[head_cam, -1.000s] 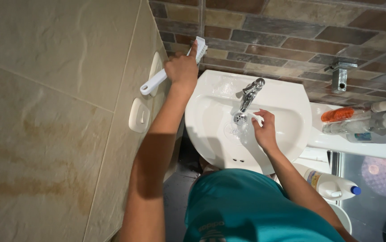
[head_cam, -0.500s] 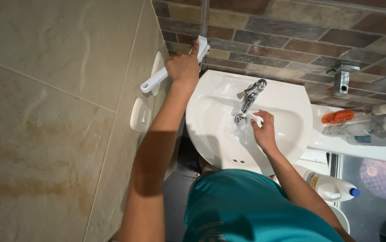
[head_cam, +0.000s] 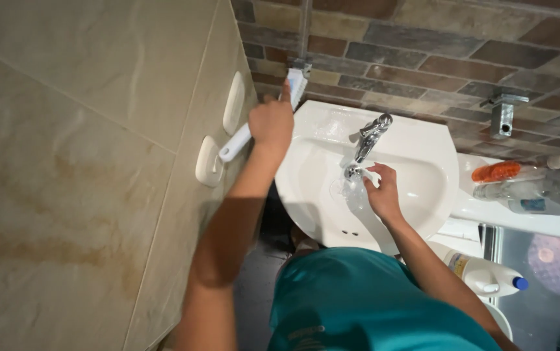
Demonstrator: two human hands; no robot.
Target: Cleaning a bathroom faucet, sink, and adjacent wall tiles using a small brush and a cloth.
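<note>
A beige tiled wall (head_cam: 85, 149) fills the left of the view, meeting a band of brown and grey stone tiles (head_cam: 423, 45) behind a white pedestal sink (head_cam: 423, 140), seen from above. A person in a teal shirt (head_cam: 371, 305) leans over the basin. Two white oval fittings (head_cam: 210, 161) sit on the beige wall just beside the sink.

The left hand (head_cam: 272, 123) is raised against the corner where the walls meet, its fingers closed around the middle of a white scrub brush (head_cam: 254, 127), bristle head up by the stone tiles and handle end pointing down along the beige wall. The right hand (head_cam: 381, 192) is in the bowl beneath the chrome tap (head_cam: 369, 138), fingers loosely curled in the running water (head_cam: 350, 188); whether they hold anything small cannot be told.

To the right, a white ledge (head_cam: 527, 218) carries an orange bottle (head_cam: 501, 171) and a clear bottle (head_cam: 533, 195); a white bottle with a blue cap (head_cam: 488, 276) stands lower down.

The work appears to be at the scrubbing stage, brush at the wall while the other hand rinses. The next move would call for firm pressure on the bristles and a steady grip on a wet handle.
</note>
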